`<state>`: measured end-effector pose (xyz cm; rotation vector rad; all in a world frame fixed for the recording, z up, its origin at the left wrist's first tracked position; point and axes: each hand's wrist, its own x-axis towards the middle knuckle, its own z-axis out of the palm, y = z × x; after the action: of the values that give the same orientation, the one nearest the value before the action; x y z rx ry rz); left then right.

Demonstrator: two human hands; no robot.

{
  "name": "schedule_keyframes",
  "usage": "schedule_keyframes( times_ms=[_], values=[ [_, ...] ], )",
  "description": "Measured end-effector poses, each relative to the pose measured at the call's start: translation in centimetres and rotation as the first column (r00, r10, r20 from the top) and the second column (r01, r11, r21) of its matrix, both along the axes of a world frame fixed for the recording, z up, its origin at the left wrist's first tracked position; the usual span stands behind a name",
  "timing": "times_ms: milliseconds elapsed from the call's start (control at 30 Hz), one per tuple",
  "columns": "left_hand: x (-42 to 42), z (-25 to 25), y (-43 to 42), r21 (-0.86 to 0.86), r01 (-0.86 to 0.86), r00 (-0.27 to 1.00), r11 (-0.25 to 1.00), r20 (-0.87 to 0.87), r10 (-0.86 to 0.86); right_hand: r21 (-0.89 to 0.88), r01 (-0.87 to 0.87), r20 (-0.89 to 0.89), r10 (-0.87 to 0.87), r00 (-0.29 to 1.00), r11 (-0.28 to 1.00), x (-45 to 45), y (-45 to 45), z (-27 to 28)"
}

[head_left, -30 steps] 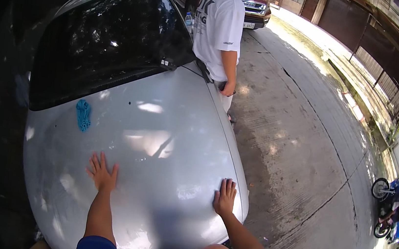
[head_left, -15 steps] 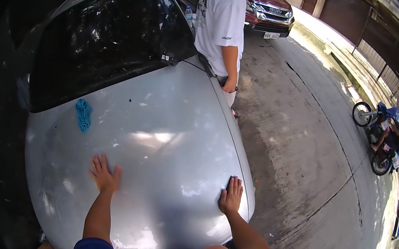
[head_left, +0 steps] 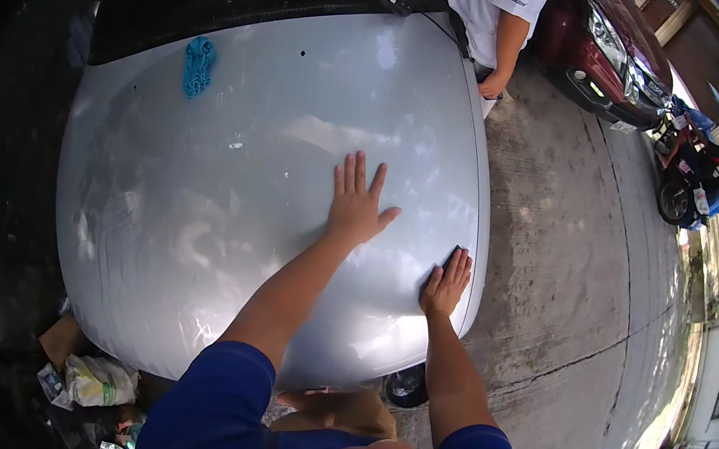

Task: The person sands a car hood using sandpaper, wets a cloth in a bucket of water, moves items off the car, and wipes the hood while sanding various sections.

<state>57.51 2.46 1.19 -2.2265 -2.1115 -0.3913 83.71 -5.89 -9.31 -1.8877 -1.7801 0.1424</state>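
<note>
My left hand (head_left: 356, 208) lies flat on the silver car hood (head_left: 229, 201), fingers spread, near the middle of the panel. Toward the hood's edge on the right side, my right hand (head_left: 447, 284) presses down a dark flat pad (head_left: 452, 256). Only a thin strip of the pad shows along the fingers, so its exact kind is hidden. A crumpled blue cloth (head_left: 198, 68) rests on the hood below the windshield, away from both hands.
Another person in a white shirt (head_left: 480, 8) stands beside the car. A dark red vehicle (head_left: 605, 53) and a motorcycle (head_left: 681, 186) are on the concrete road (head_left: 552, 246). Bags and a cardboard piece (head_left: 61, 339) lie by the front of the car.
My left hand has moved right across the hood, closer to my right hand. The right hand stays near the edge with the pad. My view has tilted down and shifted.
</note>
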Motion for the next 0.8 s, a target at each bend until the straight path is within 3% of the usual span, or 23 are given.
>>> schedule_keyframes(
  times_ms=[100, 167, 200, 267, 300, 367, 533, 800],
  values=[
    [-1.0, -0.7, 0.0, 0.059, 0.107, 0.994, 0.992, 0.007, -0.107, -0.004, 0.005, -0.018, -0.005, 1.0, 1.0, 0.1, 0.0, 0.4],
    [-5.9, -0.8, -0.1, 0.021, 0.338, 0.938, 0.941, 0.073, -0.338, -0.015, -0.002, -0.025, 0.002, 1.0, 1.0, 0.1, 0.0, 0.4],
    [-7.9, 2.2, -1.5, -0.068, 0.244, 0.965, 0.967, -0.084, -0.249, -0.021, 0.004, -0.033, -0.005, 0.999, 1.0, 0.3, -0.2, 0.3],
    [-14.6, 2.0, -1.2, -0.03, -0.033, 0.994, 0.999, -0.109, 0.03, -0.032, 0.008, -0.032, -0.009, 0.999, 0.999, 0.2, -0.4, 0.5],
    [-18.7, 1.9, -1.1, -0.016, -0.205, 0.976, 0.979, -0.078, 0.203, -0.024, 0.01, -0.024, -0.01, 1.0, 1.0, 0.3, -0.5, 0.5],
    [-26.0, 2.3, -1.0, -0.034, -0.568, 0.816, 0.822, -0.153, 0.557, -0.011, 0.015, -0.028, -0.015, 0.999, 1.0, 0.1, -0.5, 0.6],
    [-29.8, 0.8, -0.6, 0.051, -0.584, 0.8, 0.81, -0.136, 0.585, 0.021, 0.003, -0.044, -0.002, 0.999, 1.0, 0.0, -0.7, 1.3],
    [-28.9, 2.0, -1.0, 0.028, -0.591, 0.799, 0.806, -0.123, 0.589, 0.045, 0.002, -0.031, -0.001, 1.0, 0.999, 0.3, -0.7, 0.9]
  ],
)
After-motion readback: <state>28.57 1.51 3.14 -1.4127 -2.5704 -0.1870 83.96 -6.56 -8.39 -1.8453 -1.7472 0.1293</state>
